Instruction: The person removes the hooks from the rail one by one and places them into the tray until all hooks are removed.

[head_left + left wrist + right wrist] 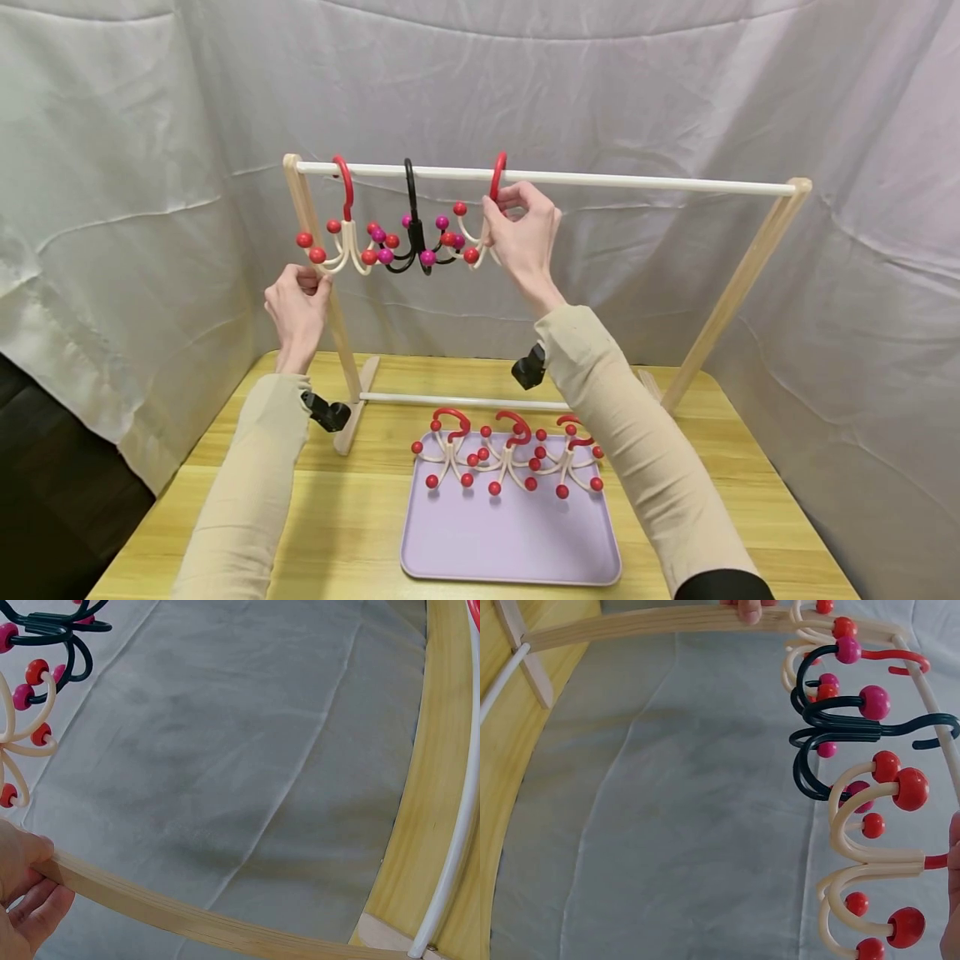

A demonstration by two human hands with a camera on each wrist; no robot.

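My right hand (pixel 523 229) pinches the red hook (pixel 498 175) of a cream multi-arm hanger (pixel 877 859) tipped with red balls; that hook sits over the white rail (pixel 637 181). To its left hang a black hanger (pixel 416 237) with magenta balls and another cream hanger (pixel 348 233) with a red hook. My left hand (pixel 298 308) grips the rack's left wooden post (pixel 150 900) just below the leftmost hanger. In the right wrist view, only an edge of my right hand shows at the right.
A lilac tray (pixel 510 550) on the wooden table (pixel 360 517) bears cream hangers (pixel 506 458) with red hooks along its far edge. The rack's right post (pixel 738 292) and lower white bar (pixel 465 402) stand behind it. Grey cloth (pixel 637 83) surrounds the table.
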